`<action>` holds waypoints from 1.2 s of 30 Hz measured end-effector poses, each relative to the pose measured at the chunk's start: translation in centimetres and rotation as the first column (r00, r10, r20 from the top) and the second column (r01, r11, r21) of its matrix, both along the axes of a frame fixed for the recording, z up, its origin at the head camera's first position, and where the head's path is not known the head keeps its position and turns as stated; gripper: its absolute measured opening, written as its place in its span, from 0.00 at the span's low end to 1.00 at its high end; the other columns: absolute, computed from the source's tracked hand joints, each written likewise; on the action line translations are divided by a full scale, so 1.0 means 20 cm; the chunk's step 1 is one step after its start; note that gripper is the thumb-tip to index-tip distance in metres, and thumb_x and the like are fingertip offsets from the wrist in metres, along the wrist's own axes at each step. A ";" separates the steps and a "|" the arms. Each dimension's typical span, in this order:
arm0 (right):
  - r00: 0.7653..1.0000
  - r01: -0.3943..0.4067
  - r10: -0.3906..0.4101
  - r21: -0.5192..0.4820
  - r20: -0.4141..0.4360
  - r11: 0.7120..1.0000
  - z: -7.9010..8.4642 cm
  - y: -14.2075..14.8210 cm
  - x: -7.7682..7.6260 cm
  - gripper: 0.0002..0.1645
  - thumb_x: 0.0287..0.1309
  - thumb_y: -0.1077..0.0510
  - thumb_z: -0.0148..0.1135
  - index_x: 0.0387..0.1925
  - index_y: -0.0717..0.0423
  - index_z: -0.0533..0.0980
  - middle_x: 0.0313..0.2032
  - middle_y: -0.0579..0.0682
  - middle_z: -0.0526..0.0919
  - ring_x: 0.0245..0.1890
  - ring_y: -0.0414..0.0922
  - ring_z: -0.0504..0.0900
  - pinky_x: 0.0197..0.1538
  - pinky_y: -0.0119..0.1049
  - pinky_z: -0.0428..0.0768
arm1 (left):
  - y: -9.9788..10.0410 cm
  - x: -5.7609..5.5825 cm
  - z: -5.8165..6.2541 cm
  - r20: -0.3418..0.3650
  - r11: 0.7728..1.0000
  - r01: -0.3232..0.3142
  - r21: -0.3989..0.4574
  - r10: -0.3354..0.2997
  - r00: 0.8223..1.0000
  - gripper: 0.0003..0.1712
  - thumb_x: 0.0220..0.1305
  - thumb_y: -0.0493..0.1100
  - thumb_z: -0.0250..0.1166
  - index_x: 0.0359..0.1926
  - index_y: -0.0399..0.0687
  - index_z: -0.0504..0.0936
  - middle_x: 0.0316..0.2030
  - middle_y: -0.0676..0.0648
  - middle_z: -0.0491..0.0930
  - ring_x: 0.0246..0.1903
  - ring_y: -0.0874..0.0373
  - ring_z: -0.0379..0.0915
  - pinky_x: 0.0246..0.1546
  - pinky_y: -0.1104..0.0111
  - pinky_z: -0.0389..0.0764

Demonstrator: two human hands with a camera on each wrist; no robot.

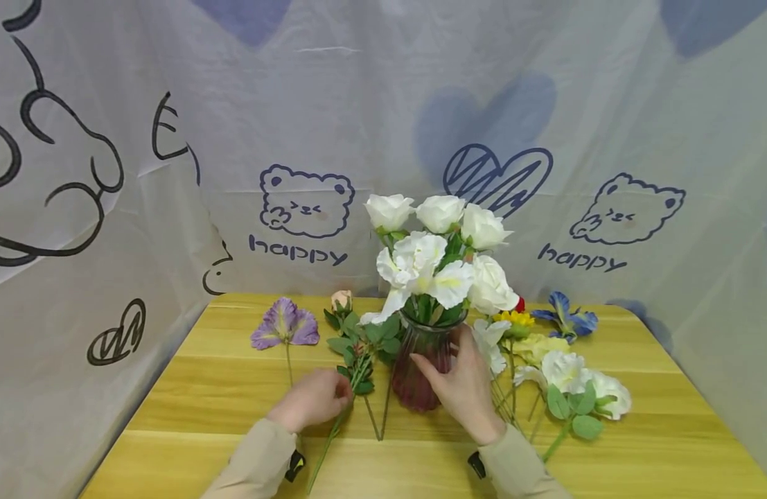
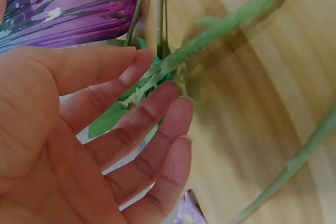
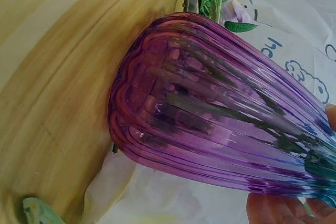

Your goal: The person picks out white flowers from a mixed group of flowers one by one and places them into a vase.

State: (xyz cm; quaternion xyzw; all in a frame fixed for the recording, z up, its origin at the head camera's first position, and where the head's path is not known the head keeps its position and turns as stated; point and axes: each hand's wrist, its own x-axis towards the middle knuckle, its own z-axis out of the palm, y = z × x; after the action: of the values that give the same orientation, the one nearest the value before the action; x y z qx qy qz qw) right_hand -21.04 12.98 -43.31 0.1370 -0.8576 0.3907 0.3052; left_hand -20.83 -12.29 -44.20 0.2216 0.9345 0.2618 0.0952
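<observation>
The glass vase, clear at the neck and purple-pink below, stands upright with white roses and a ruffled white iris in it. My right hand grips its upper part, thumb on one side and fingers on the other; the vase fills the right wrist view. Left of the vase, my left hand pinches a green flower stem between thumb and index finger. In the left wrist view the other fingers are loosely bent beside the stem. Leaves hide the blossom end of that stem.
A purple iris and a peach rosebud lie to the left. Right of the vase lie a yellow sunflower, a blue iris and white flowers. A printed cloth hangs behind the wooden table.
</observation>
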 end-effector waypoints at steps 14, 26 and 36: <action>1.000 -0.002 0.002 0.005 -0.008 1.000 -0.01 0.00 0.00 0.43 0.45 0.44 0.73 0.57 0.59 0.64 0.46 0.55 0.76 0.44 0.50 0.79 0.41 0.44 0.83 | 0.01 0.00 -0.06 0.117 0.998 0.051 0.022 -0.053 0.992 0.05 0.58 0.39 0.64 0.26 0.50 0.84 0.22 0.56 0.78 0.22 0.60 0.69 0.28 0.63 0.76; 1.000 0.002 -0.001 0.014 -0.019 1.000 -0.02 0.01 -0.01 0.43 0.45 0.43 0.72 0.57 0.58 0.65 0.46 0.54 0.76 0.43 0.49 0.80 0.41 0.43 0.83 | -0.01 0.01 -0.07 0.279 0.914 -0.141 0.381 0.032 0.960 0.12 0.54 0.33 0.65 0.38 0.36 0.73 0.22 0.48 0.75 0.20 0.59 0.71 0.21 0.67 0.76; 1.000 0.000 0.000 0.018 -0.020 1.000 -0.02 0.01 -0.01 0.44 0.45 0.42 0.72 0.58 0.58 0.64 0.46 0.54 0.76 0.43 0.49 0.80 0.41 0.42 0.83 | -0.03 0.00 -0.06 0.471 0.841 -0.294 0.454 0.054 0.880 0.21 0.56 0.38 0.67 0.45 0.29 0.71 0.29 0.42 0.80 0.22 0.58 0.76 0.28 0.66 0.83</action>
State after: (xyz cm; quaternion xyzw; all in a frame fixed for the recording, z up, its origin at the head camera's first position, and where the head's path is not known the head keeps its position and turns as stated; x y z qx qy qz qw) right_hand -21.19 13.18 -43.75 0.1438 -0.8580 0.3815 0.3125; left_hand -20.81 -12.91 -45.46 0.0855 0.8008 0.5519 0.2164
